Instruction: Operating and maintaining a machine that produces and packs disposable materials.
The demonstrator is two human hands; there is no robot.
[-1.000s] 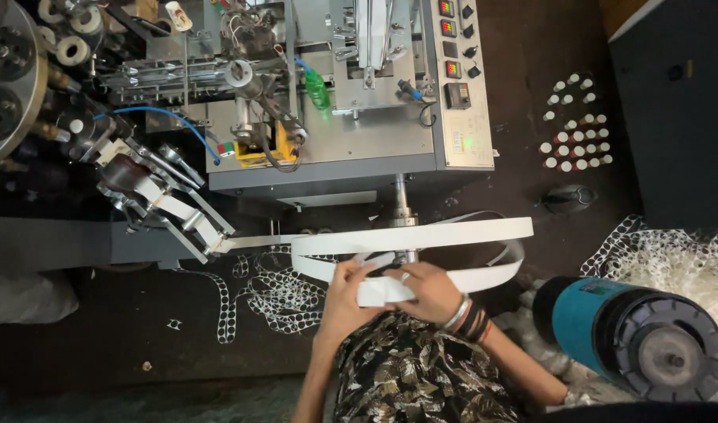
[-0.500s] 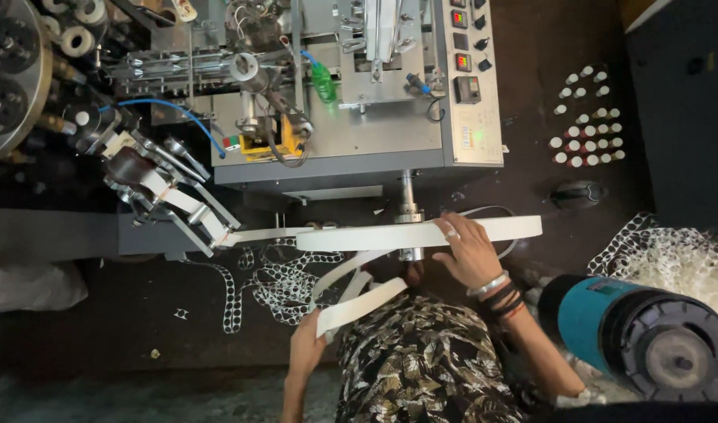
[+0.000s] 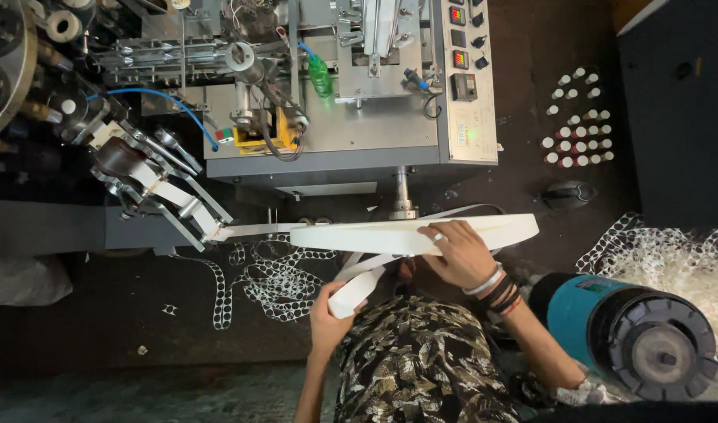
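right hand [image 3: 462,252] lies flat, fingers spread, on top of the wide white roll of tape [image 3: 412,233], pressing on its near edge; it rests there open and grips nothing. the roll is seen almost edge-on, so its long axis runs left to right across the view, nearly level, the right end sitting slightly higher than the left. it sits just in front of the steel post [image 3: 403,196] under the grey machine [image 3: 351,86]. from the roll's left end a thin white strip [image 3: 253,230] runs on leftward, along the same line, into the roller guide [image 3: 159,188] at the machine's left. left hand [image 3: 331,309] is lower and well apart from the right, closed on the loose end of tape [image 3: 357,287], which slants from the hand up and to the right toward the underside of the roll; where it meets the roll appears to be hidden by the roll itself. punched white waste strip [image 3: 269,274] lies tangled on the dark floor just left of the left hand. a blue and black drum [image 3: 629,333] lies on its side beside the right forearm. small capped bottles [image 3: 578,121] stand in rows on the floor to the right of the machine.
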